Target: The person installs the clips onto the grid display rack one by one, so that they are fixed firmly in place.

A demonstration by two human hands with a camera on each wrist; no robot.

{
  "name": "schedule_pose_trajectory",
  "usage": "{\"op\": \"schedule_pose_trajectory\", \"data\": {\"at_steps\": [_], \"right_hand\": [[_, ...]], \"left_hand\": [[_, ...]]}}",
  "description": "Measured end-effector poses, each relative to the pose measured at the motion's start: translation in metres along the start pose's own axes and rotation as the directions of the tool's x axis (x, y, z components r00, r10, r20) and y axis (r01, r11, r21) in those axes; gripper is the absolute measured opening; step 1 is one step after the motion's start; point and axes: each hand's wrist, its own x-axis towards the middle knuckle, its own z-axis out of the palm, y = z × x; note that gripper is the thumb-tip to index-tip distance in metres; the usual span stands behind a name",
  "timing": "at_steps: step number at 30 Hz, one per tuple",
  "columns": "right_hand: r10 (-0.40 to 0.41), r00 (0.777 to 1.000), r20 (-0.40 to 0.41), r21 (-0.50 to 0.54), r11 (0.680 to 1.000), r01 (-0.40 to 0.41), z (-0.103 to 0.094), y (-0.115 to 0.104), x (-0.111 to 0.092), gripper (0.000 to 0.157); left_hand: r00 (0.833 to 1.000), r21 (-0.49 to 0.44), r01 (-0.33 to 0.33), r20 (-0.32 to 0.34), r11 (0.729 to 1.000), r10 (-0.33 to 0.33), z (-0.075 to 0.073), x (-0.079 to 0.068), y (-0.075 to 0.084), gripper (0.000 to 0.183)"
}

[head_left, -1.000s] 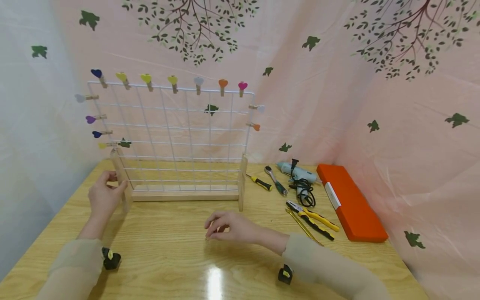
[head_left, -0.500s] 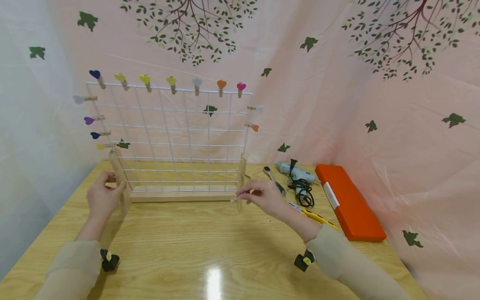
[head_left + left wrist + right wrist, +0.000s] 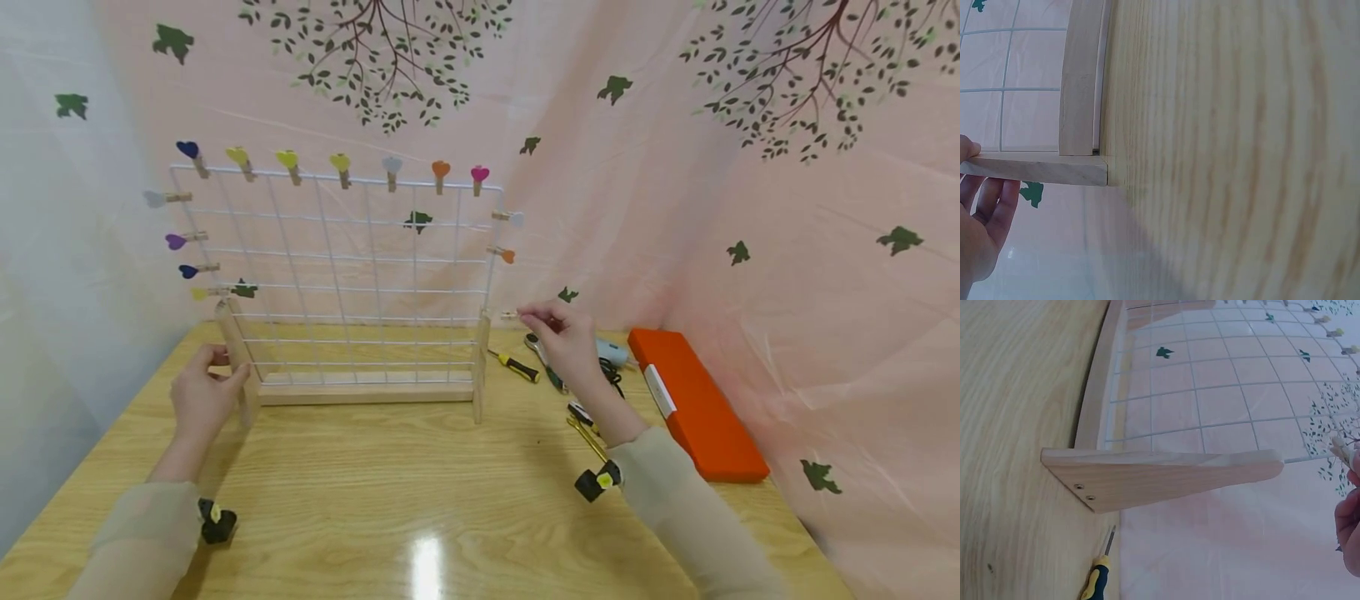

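A white wire grid point(image 3: 345, 250) stands in a wooden stand point(image 3: 367, 395), with several heart-topped clothespins on its top edge and both sides. My left hand point(image 3: 202, 385) grips the stand's left upright point(image 3: 236, 354), thumb on one face and fingers on the other, as the left wrist view shows. Just right of the stand's right upright point(image 3: 482, 358), my right hand point(image 3: 564, 337) pinches a small wooden clothespin point(image 3: 1341, 452). Its tip points left toward the grid's right side, below an orange heart clothespin point(image 3: 507, 256). My fingers hide the clothespin's other end.
Behind and below my right hand lie a yellow-black screwdriver point(image 3: 517, 367), a ratchet wrench point(image 3: 534, 346), a partly covered glue gun point(image 3: 613, 353) and mostly hidden pliers point(image 3: 581, 412). An orange case point(image 3: 697, 408) lies at the right. A patterned cloth hangs behind the table.
My right hand has moved from the table's middle, up and rightward past the stand's right upright, carrying the clothespin. My left hand has stayed on the left upright.
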Motion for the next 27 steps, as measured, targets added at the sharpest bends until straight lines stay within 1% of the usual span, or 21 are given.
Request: {"op": "schedule_pose_trajectory", "data": {"at_steps": [4, 8, 12, 15, 19, 22, 27], "right_hand": [[0.010, 0.996, -0.090, 0.013, 1.000, -0.008, 0.008, 0.004, 0.009, 0.012], [0.038, 0.984, -0.175, 0.029, 0.999, -0.034, 0.015, 0.007, 0.019, 0.013], [0.040, 0.973, -0.228, 0.032, 0.999, -0.034, 0.021, 0.008, 0.027, 0.013], [0.040, 0.970, -0.239, 0.015, 0.999, -0.038, 0.026, 0.010, 0.030, 0.012], [0.072, 0.971, -0.228, 0.031, 0.997, -0.066, 0.032, 0.013, 0.032, 0.012], [0.080, 0.973, -0.218, 0.042, 0.996, -0.073, 0.035, 0.014, 0.034, 0.012], [0.065, 0.976, -0.209, 0.005, 0.998, -0.066, 0.039, 0.014, 0.037, 0.012]], "left_hand": [[1.000, 0.003, -0.006, -0.004, 1.000, 0.006, -0.001, 0.000, 0.000, 0.028], [1.000, 0.009, -0.004, -0.003, 1.000, 0.004, -0.001, 0.000, 0.000, 0.028], [1.000, 0.010, -0.006, 0.000, 1.000, 0.006, 0.000, 0.001, -0.001, 0.028], [1.000, 0.011, -0.004, 0.002, 1.000, 0.004, 0.000, 0.001, -0.001, 0.028], [1.000, 0.013, 0.001, 0.002, 1.000, -0.001, 0.000, 0.000, -0.001, 0.028], [1.000, 0.020, 0.010, 0.008, 1.000, -0.010, 0.000, 0.000, -0.001, 0.029], [1.000, 0.023, 0.014, 0.007, 1.000, -0.014, 0.000, 0.001, -0.001, 0.029]]}}
